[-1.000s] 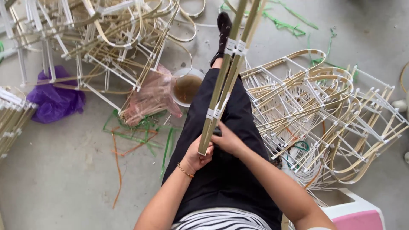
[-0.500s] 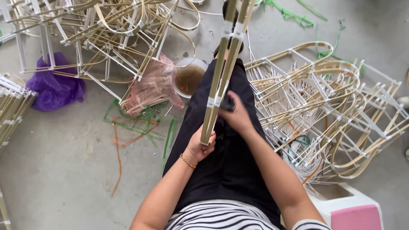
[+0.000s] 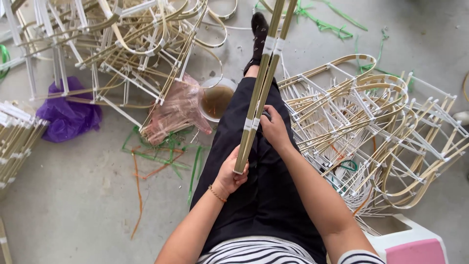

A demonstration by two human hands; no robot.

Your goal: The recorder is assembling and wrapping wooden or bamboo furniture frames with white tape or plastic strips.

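Note:
I sit with my legs in black trousers stretched out over the concrete floor. My left hand [image 3: 230,173] grips the near end of a bundle of bamboo strips [image 3: 260,83] bound with white tape bands; the bundle slants up and away from me. My right hand [image 3: 274,128] sits higher along the bundle, fingers closed around a small dark object pressed against the strips. What that object is cannot be made out.
A pile of bent bamboo frames with white joints [image 3: 371,122] lies to my right, another pile [image 3: 122,44] at the far left. A bowl of brown liquid [image 3: 216,100], a pinkish plastic bag [image 3: 178,110], a purple bag [image 3: 68,115], green strap scraps [image 3: 161,151] and a white-and-pink stool [image 3: 413,242] surround me.
My right hand has slid up the bundle, away from my left hand, and stays near the lower tape band. The left hand keeps its grip at the near end.

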